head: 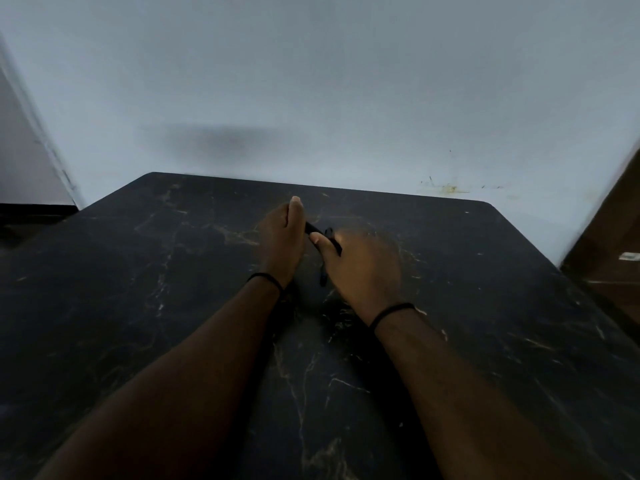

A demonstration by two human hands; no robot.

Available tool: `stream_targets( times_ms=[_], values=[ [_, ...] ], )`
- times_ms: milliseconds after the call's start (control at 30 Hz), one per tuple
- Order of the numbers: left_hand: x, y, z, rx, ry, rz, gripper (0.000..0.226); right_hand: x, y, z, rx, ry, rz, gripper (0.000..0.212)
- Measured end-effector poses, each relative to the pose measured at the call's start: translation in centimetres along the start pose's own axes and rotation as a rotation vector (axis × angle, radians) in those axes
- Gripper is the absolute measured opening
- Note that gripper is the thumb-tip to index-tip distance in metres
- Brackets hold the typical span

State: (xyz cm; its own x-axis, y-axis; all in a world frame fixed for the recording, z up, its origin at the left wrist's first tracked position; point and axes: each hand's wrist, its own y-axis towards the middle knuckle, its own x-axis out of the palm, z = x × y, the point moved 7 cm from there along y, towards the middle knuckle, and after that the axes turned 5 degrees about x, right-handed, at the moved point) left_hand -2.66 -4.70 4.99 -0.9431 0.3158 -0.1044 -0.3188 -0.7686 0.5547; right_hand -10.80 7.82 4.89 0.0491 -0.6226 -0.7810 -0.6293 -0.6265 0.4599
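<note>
From my head camera, I'm looking down along both forearms at a dark bench (pixel 138 306) veined with pale marble lines. My hands meet over its middle, nearer the far edge than me.

Between them I hold a black bar (pixel 313 229). It is thin, straight and matt, and so dark it almost melts into the bench. It slants from my left hand (pixel 282 237) down and right to my right hand (pixel 360 268). Partway along it there is a small black lump or joint that I can't make out. A second thin black piece hangs from under my right thumb towards the bench, ending in a narrow tip. I can't tell whether that tip touches the bench.

My left fingers are curled round the bar's upper end, with the thumb standing straight up above the fist. My right fingers are closed on the lower end, and the thumb lies along the bar. This hand is blurred, so the fingers under it don't show clearly. Both hands seem to be just above the bench rather than on it.

Each wrist wears a thin black band (pixel 265 277). Behind the bench rises a pale grey-blue wall (pixel 346 81) with a few scuffs low on the right, and a brown panel (pixel 609 237) cuts in at the right edge.
</note>
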Motion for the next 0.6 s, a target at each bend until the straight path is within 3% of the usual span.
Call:
stream_targets(
  times_ms=[133,267,400,600],
  values=[
    [-2.5,1.0,-2.2,-0.151,0.240,0.087,0.046,0.2,0.0,1.0,0.024,0.015,-0.028,0.050],
    [-4.1,1.1,-3.9,-0.237,0.634,-0.034,0.048,0.0,0.3,2.0,0.048,0.077,-0.016,0.048],
    [-4.2,1.2,-3.8,-0.195,0.966,-0.074,0.049,0.3,0.4,2.1,0.055,0.080,-0.034,0.048],
    [-4.7,1.1,-4.7,-0.311,1.060,-0.068,0.060,0.4,0.3,1.8,0.030,0.104,-0.032,0.042]
  ],
)
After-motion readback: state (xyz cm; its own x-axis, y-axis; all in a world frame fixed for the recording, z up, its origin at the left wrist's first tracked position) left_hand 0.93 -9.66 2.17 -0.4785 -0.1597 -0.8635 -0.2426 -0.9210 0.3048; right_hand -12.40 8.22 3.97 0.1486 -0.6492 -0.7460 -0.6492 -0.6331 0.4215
